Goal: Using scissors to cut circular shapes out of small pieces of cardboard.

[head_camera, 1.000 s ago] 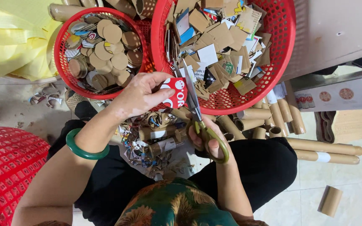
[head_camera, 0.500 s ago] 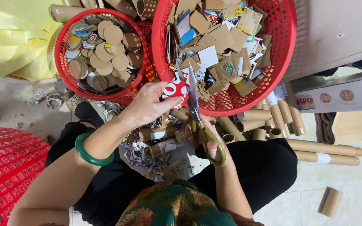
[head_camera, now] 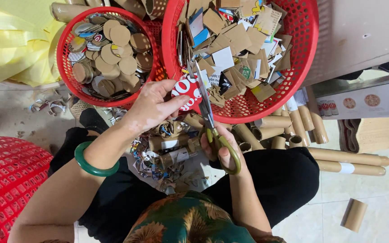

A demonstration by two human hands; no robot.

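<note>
Three red plastic mesh baskets (head_camera: 302, 67). Left hand (head_camera: 151, 105) pinches one red printed card piece (head_camera: 186, 92); right hand (head_camera: 221, 146) clasps one pair of olive-handled scissors (head_camera: 212, 128).

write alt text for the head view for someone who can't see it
Seen from above, a seated person's left hand holds a red printed card piece while the right hand cuts it with olive-handled scissors. Ahead sit a small red basket of round cardboard discs and a larger red basket of square card scraps, with cardboard tubes on the floor.
</note>
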